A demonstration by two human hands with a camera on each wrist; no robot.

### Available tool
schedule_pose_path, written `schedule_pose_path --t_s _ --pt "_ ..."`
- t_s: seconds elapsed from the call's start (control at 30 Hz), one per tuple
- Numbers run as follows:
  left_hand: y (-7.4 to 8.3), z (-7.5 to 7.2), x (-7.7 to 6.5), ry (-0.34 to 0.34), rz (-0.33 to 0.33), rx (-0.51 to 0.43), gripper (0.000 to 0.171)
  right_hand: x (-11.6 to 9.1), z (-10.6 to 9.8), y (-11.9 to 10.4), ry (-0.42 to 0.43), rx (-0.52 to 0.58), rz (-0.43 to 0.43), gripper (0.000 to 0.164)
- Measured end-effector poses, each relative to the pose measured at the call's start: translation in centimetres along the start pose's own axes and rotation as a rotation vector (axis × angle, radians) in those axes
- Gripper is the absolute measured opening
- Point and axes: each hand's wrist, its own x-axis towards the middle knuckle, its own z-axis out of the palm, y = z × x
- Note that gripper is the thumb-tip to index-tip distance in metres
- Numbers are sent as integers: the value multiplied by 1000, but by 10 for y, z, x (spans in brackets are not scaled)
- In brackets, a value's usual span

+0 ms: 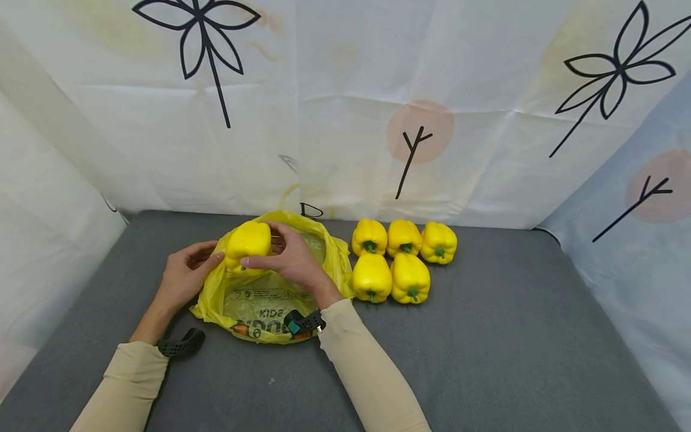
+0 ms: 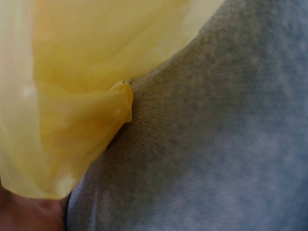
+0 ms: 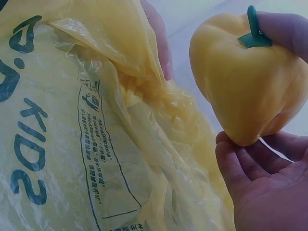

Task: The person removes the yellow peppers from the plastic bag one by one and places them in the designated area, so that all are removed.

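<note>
A yellow bell pepper is held by my right hand over the left part of the bag's mouth. In the right wrist view the thumb lies by the green stem of this pepper, with the fingers under its other end. The yellow plastic bag lies spread with its mouth up, dark print showing through. My left hand grips the bag's left rim, thumb toward the opening. Bag film fills much of the left wrist view and hides most of that hand.
Several yellow bell peppers stand in two rows just right of the bag, stems toward me. They rest on a grey table. Behind it hangs a white curtain with leaf drawings, and more cloth closes both sides.
</note>
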Motion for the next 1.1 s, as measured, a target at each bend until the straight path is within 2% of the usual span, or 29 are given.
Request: schedule_pose_path --t_s 0.4,0.7,1.1 --pt "0 0 0 -1 -4 6 45 -1 1 -1 4 -2 12 84" --pt "0 -1 0 -6 -3 12 44 -2 1 -7 -22 -6 -38 77" --pt "-2 -1 0 3 13 6 44 -7 3 -21 -13 -48 -58 81"
